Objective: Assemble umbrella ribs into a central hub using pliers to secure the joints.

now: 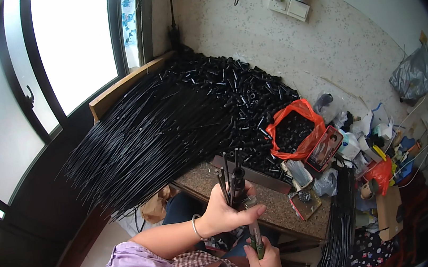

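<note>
My left hand (217,214) is closed around several thin black rods (223,184) and a short black tubular fitting (238,177), held upright above my lap. Just below, my right hand (268,266) grips pliers with green handles (260,246). Their metal jaws reach up beside my left thumb, by the lower part of the fitting; whether they touch it I cannot tell. Beyond my hands, a large bundle of long black rods (145,136) lies fanned across the bench at the left. A heap of black tubular fittings (243,90) is piled next to it.
An open red plastic bag (302,152) holds more small black parts. Right of it lie a phone (325,147) and jumbled clutter. Another rod bundle (337,225) hangs at the bench's right end. A wooden board (123,91) edges the window side. The bench's speckled front edge (276,206) lies before me.
</note>
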### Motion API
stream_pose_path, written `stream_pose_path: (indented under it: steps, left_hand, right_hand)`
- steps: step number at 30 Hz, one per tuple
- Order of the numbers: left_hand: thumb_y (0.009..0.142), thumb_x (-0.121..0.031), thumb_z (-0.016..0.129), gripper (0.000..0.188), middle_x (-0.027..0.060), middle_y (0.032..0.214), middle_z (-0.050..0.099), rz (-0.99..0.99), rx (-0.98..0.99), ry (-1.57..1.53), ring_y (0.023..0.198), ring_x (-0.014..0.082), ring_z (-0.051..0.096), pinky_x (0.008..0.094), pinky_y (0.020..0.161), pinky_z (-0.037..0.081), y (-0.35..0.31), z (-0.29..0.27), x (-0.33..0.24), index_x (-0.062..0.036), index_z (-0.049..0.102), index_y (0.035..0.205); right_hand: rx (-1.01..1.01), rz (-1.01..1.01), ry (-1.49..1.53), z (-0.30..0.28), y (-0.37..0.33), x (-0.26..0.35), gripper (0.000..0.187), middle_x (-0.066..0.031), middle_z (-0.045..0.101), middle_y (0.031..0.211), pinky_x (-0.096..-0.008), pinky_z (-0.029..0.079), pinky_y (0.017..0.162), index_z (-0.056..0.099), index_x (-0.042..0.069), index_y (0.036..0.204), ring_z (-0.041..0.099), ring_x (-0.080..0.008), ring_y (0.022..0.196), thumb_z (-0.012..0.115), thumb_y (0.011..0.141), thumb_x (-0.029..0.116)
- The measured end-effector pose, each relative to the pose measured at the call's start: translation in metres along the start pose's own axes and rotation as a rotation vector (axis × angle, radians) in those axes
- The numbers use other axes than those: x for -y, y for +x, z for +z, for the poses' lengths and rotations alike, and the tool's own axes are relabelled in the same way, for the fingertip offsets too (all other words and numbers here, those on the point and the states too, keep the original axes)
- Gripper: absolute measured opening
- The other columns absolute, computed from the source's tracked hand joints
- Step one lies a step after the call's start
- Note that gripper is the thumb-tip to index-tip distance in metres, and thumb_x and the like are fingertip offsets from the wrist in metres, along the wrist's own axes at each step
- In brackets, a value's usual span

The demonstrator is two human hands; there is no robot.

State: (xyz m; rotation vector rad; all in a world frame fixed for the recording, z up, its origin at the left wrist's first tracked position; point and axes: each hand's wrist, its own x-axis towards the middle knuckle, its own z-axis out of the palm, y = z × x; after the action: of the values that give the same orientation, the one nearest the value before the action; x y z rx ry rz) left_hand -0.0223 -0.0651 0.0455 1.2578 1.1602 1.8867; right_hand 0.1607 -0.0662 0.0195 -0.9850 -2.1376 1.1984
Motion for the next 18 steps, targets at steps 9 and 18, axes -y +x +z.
stream_pose_path:
  steps: [9, 18]
  left_hand:
    - [0.058, -0.017, 0.079, 0.035, -0.0033, 0.061, 0.045, 0.114, -0.11, 0.08, 0.055, 0.0034, 0.04, 0.0199, 0.048, 0.031, 0.004, 0.005, -0.005, -0.0027, 0.053, 0.076]
    - [0.063, -0.016, 0.076, 0.035, -0.0013, 0.072, 0.052, 0.056, -0.04, 0.122, 0.065, 0.0056, 0.045, 0.0206, 0.057, 0.038, -0.003, 0.004, 0.001, -0.0022, 0.054, 0.086]
  right_hand:
    - [-0.031, 0.018, 0.154, 0.003, -0.003, -0.002, 0.014, -0.0179, 0.057, 0.067, -0.0346, 0.045, 0.054, 0.053, -0.001, 0.086, 0.06, -0.0318, 0.062, 0.06, 0.082, 0.011]
    - [0.066, -0.069, 0.082, 0.003, -0.005, -0.014, 0.021, -0.0036, 0.057, 0.06, -0.0248, 0.044, 0.051, 0.051, 0.001, 0.101, 0.056, -0.0098, 0.053, 0.059, 0.082, 0.008]
